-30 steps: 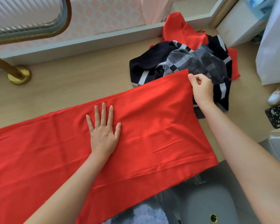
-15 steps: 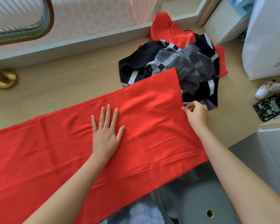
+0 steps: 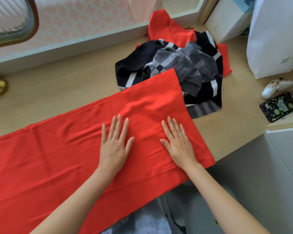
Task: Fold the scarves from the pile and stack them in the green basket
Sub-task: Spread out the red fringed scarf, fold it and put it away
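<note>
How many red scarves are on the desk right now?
2. One red scarf lies spread flat under the left hand and right hand; the second red scarf is bunched at the back of the pile. More may be hidden underneath.

I can't make out any clear words. The white bag (image 3: 269, 39) at the far right has green print low on its side, too blurred to read. The white game controller (image 3: 276, 86) on the right, just beyond the phone (image 3: 279, 108), has dark handwritten marks, perhaps "DS", though I can't be sure.
</note>
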The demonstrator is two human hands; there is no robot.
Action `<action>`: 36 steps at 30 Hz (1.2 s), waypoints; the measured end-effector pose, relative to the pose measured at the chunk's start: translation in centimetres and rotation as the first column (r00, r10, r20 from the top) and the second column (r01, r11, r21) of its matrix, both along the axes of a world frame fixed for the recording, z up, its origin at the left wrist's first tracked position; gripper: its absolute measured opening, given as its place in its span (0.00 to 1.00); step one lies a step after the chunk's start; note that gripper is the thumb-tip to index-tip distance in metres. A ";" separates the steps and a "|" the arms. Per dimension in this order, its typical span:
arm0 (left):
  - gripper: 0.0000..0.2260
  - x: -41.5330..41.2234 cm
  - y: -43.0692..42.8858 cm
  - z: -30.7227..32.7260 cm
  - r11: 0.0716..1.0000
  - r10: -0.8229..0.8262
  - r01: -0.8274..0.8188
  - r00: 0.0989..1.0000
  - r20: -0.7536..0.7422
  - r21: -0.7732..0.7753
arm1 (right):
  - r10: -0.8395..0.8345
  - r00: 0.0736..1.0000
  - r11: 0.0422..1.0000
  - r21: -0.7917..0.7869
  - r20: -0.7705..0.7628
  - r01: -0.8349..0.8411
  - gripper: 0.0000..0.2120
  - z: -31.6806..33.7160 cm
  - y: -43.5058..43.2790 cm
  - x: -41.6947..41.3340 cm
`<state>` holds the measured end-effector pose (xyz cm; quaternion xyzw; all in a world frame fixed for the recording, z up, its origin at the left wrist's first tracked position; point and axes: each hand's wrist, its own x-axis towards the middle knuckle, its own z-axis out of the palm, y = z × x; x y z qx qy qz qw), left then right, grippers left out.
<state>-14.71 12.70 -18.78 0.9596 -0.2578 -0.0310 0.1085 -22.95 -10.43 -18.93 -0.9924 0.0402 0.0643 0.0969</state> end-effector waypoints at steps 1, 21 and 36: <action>0.28 -0.3 0.2 -0.5 1.000 -0.011 0.011 1.000 -0.013 0.022 | -0.033 0.999 0.999 -0.019 -0.015 0.033 0.32 0.0 -0.7 -0.1; 0.27 -1.4 -0.2 -1.0 0.998 -0.018 0.020 0.999 -0.040 0.059 | 0.256 0.952 0.961 -0.147 0.169 -0.233 0.31 0.7 -1.9 8.9; 0.24 -1.2 -1.9 0.7 0.977 0.075 -0.099 0.989 -0.131 -0.190 | -0.553 0.803 0.591 0.574 -0.223 0.567 0.12 5.2 -8.2 11.8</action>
